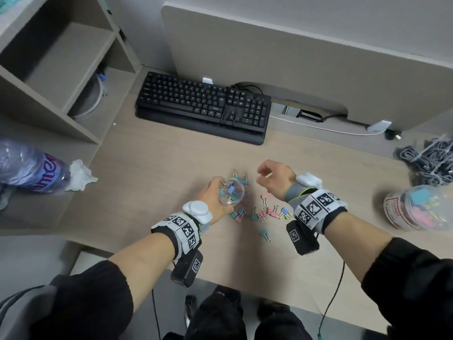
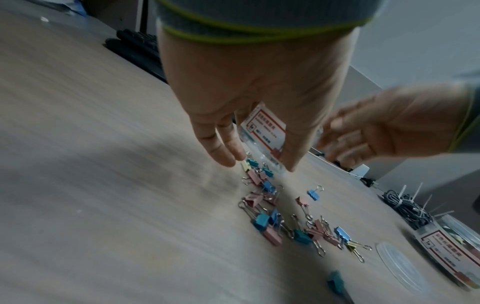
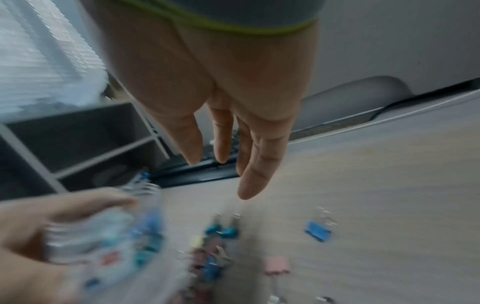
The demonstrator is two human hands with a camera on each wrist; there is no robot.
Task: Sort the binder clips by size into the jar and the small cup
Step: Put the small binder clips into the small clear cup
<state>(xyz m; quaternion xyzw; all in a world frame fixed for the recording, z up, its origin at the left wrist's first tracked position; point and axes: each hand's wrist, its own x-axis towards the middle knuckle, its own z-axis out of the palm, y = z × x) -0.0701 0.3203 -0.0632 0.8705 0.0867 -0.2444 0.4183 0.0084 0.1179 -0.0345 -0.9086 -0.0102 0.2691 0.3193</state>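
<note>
Left hand (image 1: 213, 200) grasps the small cup (image 1: 231, 191), tilted; right hand (image 1: 274, 179) hovers released at three o'clock; risk: tilt spills clips (image 1: 266, 212) back out

Office workstation, black keyboard (image 1: 203, 104) on a wood-grain desk (image 1: 152, 168), partition panel (image 1: 294, 50), open shelving (image 1: 61, 57)
</note>
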